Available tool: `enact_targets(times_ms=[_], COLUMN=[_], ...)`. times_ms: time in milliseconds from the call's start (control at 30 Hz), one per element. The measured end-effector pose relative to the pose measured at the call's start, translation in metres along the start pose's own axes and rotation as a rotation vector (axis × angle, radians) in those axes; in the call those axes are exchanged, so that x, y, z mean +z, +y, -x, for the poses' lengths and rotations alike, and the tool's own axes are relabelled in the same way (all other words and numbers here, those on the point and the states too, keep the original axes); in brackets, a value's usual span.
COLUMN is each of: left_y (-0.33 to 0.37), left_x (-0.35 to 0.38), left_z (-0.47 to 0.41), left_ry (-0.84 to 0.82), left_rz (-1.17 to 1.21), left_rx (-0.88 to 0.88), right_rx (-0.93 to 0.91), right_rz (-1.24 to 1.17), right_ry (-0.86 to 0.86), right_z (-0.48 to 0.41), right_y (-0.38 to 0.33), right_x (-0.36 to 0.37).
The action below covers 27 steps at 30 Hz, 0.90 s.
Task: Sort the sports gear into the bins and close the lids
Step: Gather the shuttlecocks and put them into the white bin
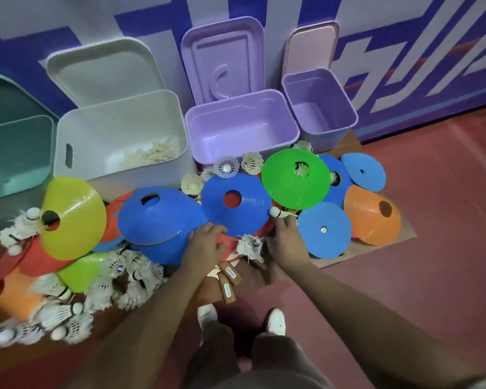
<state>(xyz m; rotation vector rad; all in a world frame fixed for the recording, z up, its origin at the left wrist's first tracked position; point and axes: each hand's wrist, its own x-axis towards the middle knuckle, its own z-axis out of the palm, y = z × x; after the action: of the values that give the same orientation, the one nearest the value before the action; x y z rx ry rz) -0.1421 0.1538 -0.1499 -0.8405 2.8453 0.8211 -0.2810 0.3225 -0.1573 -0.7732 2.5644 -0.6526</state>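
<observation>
At the front edge of the cardboard sheet (pixel 357 252), our right hand (pixel 285 234) pinches a shuttlecock (pixel 274 211), cork up; our left hand (pixel 205 244) rests on a red piece (pixel 227 242), grip unclear. Light, fragile feathers: we judge the cork the safest hold.

The teal bin (pixel 14 153) left of the white bin (pixel 118 136) is cut by the frame edge, and the pale heap (pixel 152 155) inside the white bin is too blurred to tell apart. Front-left of the white bin, the shuttlecock pile (pixel 54 313) smears out and runs off the edge. Front-right of the white bin, paddle handles (pixel 228 279) show but the blades are buried under a blue cone (pixel 163 223) and the left hand (pixel 205 245), whose grip can't be read; the right hand (pixel 285 237) covers all but the cork of a shuttlecock (pixel 274 211).
</observation>
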Motion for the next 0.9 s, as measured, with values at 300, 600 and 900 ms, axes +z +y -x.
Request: enact_targets(times_ms=[300,600,900], left_y=[0.028,0.032,0.044], left_x=[0.027,-0.003,-0.037], left_z=[-0.001,0.010,0.011], left_ry=[-0.017,0.060,0.213], left_rz=[0.017,0.339,0.562], left_rx=[0.044,-0.148,-0.415], right_rx=[-0.061,0.070,-0.116], right_rz=[-0.067,0.050,-0.039], right_ry=[0.073,0.147,0.241], right_z=[0.002,-0.024,-0.024], right_y=[0.004,0.009,0.003], right_x=[0.012,-0.006,-0.036])
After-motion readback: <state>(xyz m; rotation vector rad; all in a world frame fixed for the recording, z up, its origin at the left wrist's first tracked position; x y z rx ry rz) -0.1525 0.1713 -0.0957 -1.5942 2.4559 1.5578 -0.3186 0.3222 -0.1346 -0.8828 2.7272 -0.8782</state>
